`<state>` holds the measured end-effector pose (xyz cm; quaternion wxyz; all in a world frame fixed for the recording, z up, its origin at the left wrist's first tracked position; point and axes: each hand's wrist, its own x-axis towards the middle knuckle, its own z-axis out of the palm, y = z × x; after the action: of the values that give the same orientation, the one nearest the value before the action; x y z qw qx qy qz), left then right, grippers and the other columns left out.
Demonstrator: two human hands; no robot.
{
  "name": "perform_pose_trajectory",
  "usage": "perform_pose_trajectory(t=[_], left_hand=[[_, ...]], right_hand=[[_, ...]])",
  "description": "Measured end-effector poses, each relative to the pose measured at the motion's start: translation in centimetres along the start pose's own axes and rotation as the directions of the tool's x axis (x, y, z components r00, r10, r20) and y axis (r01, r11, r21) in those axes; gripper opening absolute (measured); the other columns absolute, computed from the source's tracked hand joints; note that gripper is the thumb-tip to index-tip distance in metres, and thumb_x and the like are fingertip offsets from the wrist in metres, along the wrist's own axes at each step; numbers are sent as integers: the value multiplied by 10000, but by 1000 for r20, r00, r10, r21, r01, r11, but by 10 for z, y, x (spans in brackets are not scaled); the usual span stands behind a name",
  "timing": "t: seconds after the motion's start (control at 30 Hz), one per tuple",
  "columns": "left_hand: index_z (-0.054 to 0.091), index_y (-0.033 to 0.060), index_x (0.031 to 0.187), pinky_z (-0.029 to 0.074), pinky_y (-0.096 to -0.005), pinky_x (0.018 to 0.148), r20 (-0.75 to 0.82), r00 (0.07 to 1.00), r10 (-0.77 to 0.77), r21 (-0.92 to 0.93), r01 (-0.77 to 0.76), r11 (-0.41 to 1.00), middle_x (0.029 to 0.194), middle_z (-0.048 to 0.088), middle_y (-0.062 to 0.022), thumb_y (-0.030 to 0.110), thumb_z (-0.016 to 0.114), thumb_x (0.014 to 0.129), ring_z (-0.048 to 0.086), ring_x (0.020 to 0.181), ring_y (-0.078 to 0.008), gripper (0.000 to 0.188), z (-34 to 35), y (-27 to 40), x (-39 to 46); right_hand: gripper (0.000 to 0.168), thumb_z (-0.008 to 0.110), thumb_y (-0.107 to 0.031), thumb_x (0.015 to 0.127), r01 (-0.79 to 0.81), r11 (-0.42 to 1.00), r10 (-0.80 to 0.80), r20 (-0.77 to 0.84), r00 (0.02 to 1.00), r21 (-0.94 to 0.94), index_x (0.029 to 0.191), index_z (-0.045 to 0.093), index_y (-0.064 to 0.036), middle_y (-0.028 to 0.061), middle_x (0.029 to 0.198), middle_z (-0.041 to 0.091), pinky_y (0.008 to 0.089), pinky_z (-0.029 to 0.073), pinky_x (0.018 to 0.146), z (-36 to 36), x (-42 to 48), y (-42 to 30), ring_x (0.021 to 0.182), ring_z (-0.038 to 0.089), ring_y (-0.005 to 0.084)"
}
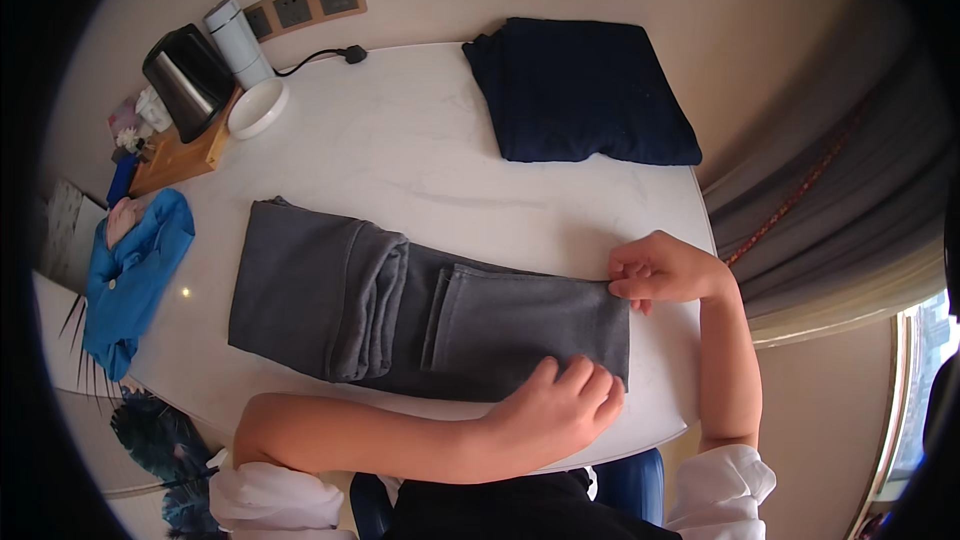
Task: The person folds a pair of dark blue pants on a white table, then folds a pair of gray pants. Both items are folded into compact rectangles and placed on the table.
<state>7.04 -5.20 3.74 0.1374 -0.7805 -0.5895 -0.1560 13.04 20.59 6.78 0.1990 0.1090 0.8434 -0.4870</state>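
Observation:
A folded grey cloth garment [525, 322], probably trousers, lies lengthwise before me on the white table [360, 127]. Its left part has a thick, layered fold; at the right, a flap is turned back toward the middle. My right hand [667, 270] pinches the far right corner of this flap between thumb and fingers. Over the near right corner, my left hand [559, 409] touches the cloth with bent fingers. Its thumb is hidden, so whether it grips the cloth cannot be told.
A folded dark navy garment [585, 90] lies at the back right. To the left are a blue garment [142, 270], a wooden tray [184, 157] with an electric kettle [191, 82], a white dish [259, 109] and a white flask [238, 41]. A grey curtain [817, 187] hangs beside the right edge.

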Motion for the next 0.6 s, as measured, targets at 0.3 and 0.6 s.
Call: perform_pose_trajectory(t=[0.3,0.6], left_hand=[[539,79,1393,200,-638,1124,193,827,-528,75,524,848,1552,288,-273,471,729,805,278,1426,-454,733,-68,-81,-82],[462,226,1484,198,-681,1103,234,832,-502,-173,544,821,1589,112,-329,418,633,921,139,1467,-511,619,-32,-80,-102]], right_hand=[[262,742,-226,850,80,985,-85,-25,996,-154,771,562,-53,10,589,540,255,427,550,4,-3,-5,557,556,100],[279,771,7,766,492,729,-554,-12,832,476,1034,707,48,127,877,728,271,510,694,12,-2,-2,782,705,223]])
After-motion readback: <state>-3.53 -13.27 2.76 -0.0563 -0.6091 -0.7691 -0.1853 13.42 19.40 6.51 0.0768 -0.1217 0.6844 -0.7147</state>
